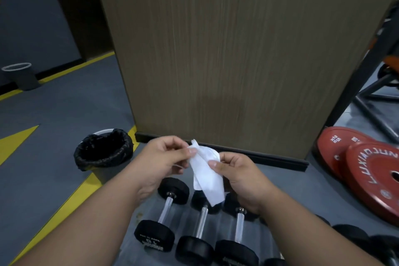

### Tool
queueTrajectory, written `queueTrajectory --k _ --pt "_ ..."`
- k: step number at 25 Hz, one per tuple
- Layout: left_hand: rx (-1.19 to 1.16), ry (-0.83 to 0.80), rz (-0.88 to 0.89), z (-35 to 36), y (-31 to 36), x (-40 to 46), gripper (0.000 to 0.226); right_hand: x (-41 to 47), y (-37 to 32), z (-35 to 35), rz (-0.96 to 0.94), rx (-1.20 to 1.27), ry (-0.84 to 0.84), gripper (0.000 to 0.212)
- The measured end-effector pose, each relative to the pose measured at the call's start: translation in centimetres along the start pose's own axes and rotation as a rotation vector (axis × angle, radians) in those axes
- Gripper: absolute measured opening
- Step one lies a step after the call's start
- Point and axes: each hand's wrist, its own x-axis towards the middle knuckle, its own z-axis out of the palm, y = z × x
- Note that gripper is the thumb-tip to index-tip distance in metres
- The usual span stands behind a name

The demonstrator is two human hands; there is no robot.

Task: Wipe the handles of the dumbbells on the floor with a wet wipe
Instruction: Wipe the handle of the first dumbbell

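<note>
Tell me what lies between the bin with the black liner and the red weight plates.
In the head view, between the bin and the red plates: both hands, left hand and right hand, pinching the wet wipe, above the dumbbells.

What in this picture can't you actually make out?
Head view:
- Far ends of the middle and right dumbbells: covered by the wet wipe and right hand.
- More dumbbells at lower right: hidden by the right forearm, cut off by the frame edge.
- Lettering on the left dumbbell: too blurred.
- Inside the bin: too dark.

3 dumbbells (200,225) on floor (64,114), bin (103,153) left, plates (364,170) right
</note>
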Motion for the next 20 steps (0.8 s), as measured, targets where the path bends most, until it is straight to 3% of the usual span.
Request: queueTrajectory --k 3,6,8,11,12,16,18,20 --pt "-0.216 -0.09 0.049 0.8 0.3 1.6 0.016 0.0 0.5 0.1 0.025 0.104 -0.011 0.019" --pt "-0.37 -0.106 0.052 2.0 0.4 2.7 0.02 -0.1 0.7 -0.3 0.008 0.206 0.02 0.031" --pt "-0.348 -0.067 0.063 2.8 0.2 3.2 0.017 0.1 0.5 -0.5 -0.029 0.229 0.015 0.036" --pt "-0.163 0.182 0.09 3.5 -0.3 3.6 0.017 0.3 0.4 -0.6 -0.062 0.167 -0.024 0.027" --pt "-0.114 0.181 0.056 3.5 -0.5 3.5 0.017 0.3 0.5 -0.7 -0.049 0.153 -0.055 0.025" --pt "-0.035 -0.316 -0.29 2.6 -1.2 2.0 0.05 0.0 0.2 -2.1 0.092 0.136 -0.322 0.031" --pt "0.014 -0.401 -0.275 1.1 -1.7 1.8 0.042 0.0 0.0 -3.0 0.148 0.039 -0.331 0.031" --pt "0.067 -0.365 -0.233 -0.3 -2.2 1.6 0.021 0.1 0.2 -3.3 0.17 -0.159 -0.209 0.022"
